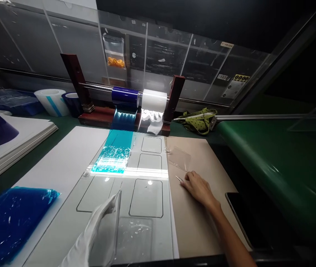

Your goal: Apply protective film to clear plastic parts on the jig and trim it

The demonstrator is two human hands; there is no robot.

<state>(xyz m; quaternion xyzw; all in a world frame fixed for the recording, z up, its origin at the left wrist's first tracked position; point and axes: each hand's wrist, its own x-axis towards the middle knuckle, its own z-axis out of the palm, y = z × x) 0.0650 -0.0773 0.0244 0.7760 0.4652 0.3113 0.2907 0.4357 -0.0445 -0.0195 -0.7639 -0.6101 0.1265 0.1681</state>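
My left hand (96, 226), in a white glove, grips a clear flat panel (117, 226) by its edge, held upright above the grey-white board (146, 196) marked with black rounded rectangles. Beside it a transparent square sheet (135, 237) lies on the board's near part. My right hand (199, 187) is bare and rests on the brown cardboard (185, 215), fingers curled around a slim pointed tool (179, 178) whose tip sticks out to the left. Just beyond those fingers lies a small clear plastic piece (180, 157). Blue film (113, 155) stretches over the board's far left.
A wooden stand (99, 113) carries a blue film roll (125, 96) and a white roll (154, 99) at the back. A phone (246, 220) lies right, a blue packet (16, 222) left. Further off are a stack of white sheets (16, 144) and a green pouch (199, 121).
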